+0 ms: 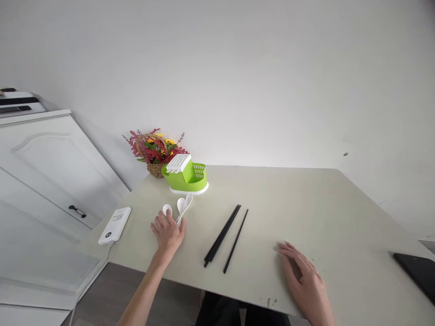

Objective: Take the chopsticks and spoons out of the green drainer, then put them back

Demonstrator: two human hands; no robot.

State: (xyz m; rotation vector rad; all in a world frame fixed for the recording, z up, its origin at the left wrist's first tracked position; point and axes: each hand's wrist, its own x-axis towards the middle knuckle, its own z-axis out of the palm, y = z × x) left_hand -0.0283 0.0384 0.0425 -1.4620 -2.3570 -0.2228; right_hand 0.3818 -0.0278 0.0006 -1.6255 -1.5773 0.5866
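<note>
My left hand (168, 232) rests low over the handles of three white spoons on the table. A fingertip touches the edge of the left spoon (166, 208); its fingers are spread, and the palm hides the handle ends. Beside the thumb, the middle spoon (181, 205) and the right spoon (189, 199) lie with their handles crossing. On the right, my right hand (304, 280) lies on the tabletop, open, with nothing in it. Between my hands lie a bundle of black chopsticks (222, 235) and a single black chopstick (235, 241) apart from it.
Behind the spoons stands a green and white utensil holder (186, 181), with a flower basket (156, 170) at its back left. A white power bank (114, 225) with a cable lies at the left edge of the table (272, 194). A black phone-like object (416, 271) lies far right.
</note>
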